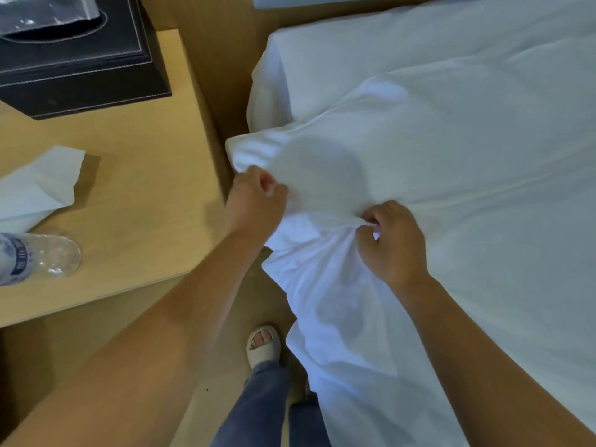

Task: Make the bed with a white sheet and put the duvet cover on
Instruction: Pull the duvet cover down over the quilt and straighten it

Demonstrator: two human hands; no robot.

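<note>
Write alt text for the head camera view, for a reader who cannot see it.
Seen from above, a person's left hand and right hand both grip bunched white sheet at the bed's edge. Beside it, a wooden bedside table holds a black tissue box, a loose tissue and a plastic bottle.

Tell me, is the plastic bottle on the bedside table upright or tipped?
Tipped: the plastic bottle lies on its side on the bedside table.

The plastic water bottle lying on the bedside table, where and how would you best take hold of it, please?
Grip the water bottle around its labelled body, coming down from above: it lies on its side on the bedside table, so the round flank faces up. Its cap end is out of frame.
</note>
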